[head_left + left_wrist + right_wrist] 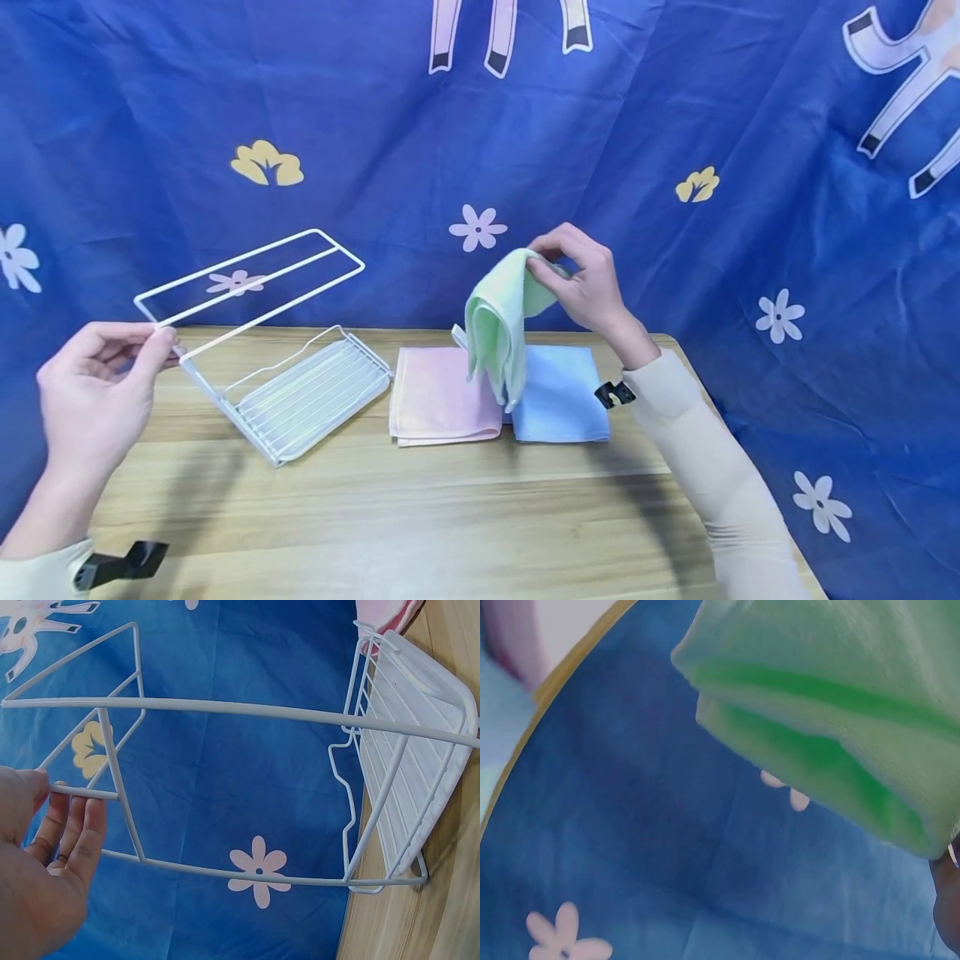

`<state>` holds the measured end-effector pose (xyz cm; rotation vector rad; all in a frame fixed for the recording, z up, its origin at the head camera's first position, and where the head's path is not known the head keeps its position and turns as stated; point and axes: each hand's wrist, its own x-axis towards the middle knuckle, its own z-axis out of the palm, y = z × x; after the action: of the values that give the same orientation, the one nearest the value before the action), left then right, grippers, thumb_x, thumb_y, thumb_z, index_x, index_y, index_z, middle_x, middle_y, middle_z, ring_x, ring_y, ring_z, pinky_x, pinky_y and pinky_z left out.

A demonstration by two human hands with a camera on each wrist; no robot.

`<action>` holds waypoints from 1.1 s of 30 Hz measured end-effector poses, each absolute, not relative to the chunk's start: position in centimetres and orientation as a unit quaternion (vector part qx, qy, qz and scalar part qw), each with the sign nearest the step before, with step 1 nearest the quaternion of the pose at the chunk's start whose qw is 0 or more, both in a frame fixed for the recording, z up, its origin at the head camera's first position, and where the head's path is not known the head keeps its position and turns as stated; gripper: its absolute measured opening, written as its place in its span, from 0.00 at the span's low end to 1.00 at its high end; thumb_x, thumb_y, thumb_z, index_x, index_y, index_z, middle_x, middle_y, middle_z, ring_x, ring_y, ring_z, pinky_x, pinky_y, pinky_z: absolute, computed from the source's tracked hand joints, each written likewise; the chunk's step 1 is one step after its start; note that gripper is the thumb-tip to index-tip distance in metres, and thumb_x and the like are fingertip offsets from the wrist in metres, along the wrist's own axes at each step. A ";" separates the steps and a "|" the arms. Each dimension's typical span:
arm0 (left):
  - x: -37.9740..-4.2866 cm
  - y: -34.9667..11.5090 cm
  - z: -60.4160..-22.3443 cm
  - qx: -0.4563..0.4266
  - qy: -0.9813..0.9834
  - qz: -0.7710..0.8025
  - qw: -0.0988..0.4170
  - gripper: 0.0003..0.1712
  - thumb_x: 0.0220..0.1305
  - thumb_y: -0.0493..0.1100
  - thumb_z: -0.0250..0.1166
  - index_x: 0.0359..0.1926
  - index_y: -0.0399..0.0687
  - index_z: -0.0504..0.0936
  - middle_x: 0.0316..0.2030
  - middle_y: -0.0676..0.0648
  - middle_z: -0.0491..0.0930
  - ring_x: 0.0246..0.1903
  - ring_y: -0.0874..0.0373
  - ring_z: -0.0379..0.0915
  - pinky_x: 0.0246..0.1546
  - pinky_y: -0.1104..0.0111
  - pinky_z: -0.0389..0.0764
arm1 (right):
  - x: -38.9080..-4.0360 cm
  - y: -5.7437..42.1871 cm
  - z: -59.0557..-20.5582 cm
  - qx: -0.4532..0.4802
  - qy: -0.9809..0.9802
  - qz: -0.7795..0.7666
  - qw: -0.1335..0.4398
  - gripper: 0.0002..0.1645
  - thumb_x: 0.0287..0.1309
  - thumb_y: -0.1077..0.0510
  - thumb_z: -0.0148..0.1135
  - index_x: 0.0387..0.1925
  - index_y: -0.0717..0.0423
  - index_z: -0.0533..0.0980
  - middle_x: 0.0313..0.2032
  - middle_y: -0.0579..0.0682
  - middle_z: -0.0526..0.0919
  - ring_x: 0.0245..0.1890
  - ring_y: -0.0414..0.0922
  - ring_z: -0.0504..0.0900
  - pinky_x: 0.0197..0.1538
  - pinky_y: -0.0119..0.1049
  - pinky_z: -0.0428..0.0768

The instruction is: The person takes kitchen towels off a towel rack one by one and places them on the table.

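A white wire rack (pixel 225 400) stands at the left of the table, with a white tray (pixel 315 404) at its base and open bars at its top. My left hand (pixel 101 383) pinches a top bar between thumb and fingers; the left wrist view shows this hand (pixel 56 847) at the bar's end. Folded and drooping, a light green towel (pixel 498 312) hangs in the air from my right hand (pixel 581 275), pinched at its upper edge. The right wrist view is largely filled by the green towel (pixel 840 705), and only a sliver of that hand shows.
Behind the green towel, a folded pink towel (pixel 442 400) and a folded blue towel (pixel 566 400) lie side by side on the wooden table (pixel 420 525). A blue patterned curtain (pixel 375 150) closes off the back and right.
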<state>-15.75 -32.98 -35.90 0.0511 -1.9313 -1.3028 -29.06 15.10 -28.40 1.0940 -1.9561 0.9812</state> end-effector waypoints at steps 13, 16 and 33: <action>-15.9 -33.4 -36.1 0.024 -0.767 -0.509 0.389 0.07 0.70 0.29 0.67 0.42 0.44 0.86 0.33 0.71 0.86 0.29 0.78 0.83 0.35 0.89 0.85 | -27.1 20.8 -30.9 0.381 -0.786 0.355 0.335 0.07 0.59 0.71 0.73 0.38 0.60 0.87 0.35 0.55 0.87 0.36 0.39 0.79 0.41 0.23 0.77; -15.9 -33.4 -36.1 0.021 -0.764 -0.513 0.391 0.07 0.70 0.28 0.66 0.42 0.42 0.86 0.33 0.71 0.86 0.29 0.78 0.83 0.35 0.88 0.86 | -26.3 22.1 -31.2 0.369 -0.797 0.347 0.328 0.07 0.59 0.71 0.74 0.38 0.61 0.87 0.35 0.56 0.87 0.36 0.37 0.77 0.40 0.22 0.76; -15.9 -33.5 -36.0 0.014 -0.736 -0.553 0.389 0.08 0.67 0.25 0.66 0.41 0.39 0.86 0.31 0.65 0.88 0.28 0.74 0.85 0.34 0.86 0.88 | -22.9 28.5 -33.6 0.294 -0.836 0.317 0.338 0.14 0.51 0.75 0.77 0.37 0.57 0.87 0.33 0.51 0.87 0.36 0.28 0.77 0.35 0.17 0.72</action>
<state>-15.94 -33.50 -35.97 0.0359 -1.8719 -1.4067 -22.94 28.53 -33.60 0.7657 -2.1782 0.8246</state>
